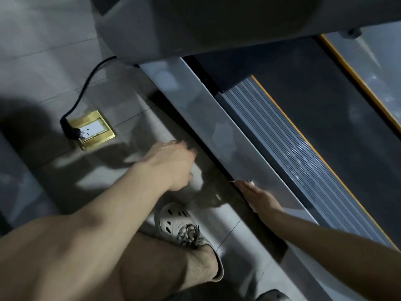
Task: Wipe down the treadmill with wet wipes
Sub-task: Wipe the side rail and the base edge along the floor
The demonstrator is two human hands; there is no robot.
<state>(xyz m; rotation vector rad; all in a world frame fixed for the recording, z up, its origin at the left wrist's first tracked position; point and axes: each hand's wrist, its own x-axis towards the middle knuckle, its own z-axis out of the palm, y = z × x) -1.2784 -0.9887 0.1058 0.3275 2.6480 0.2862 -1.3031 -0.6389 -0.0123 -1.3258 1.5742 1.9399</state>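
Note:
The treadmill runs diagonally from top centre to lower right, with a grey side rail (219, 118), a ribbed foot strip (282, 144) and a dark belt (321, 105). My right hand (258, 197) lies flat along the outer edge of the side rail. A sliver of white wet wipe (249, 181) shows at its fingertips, the rest hidden under the hand. My left hand (171, 164) hovers over the tiled floor left of the rail, fingers loosely bent, holding nothing.
A brass floor socket (93, 130) with a black plug and cable (86, 83) sits on the tiles to the left. The grey motor cover (173, 29) fills the top. My foot in a pale perforated shoe (184, 227) stands beside the rail.

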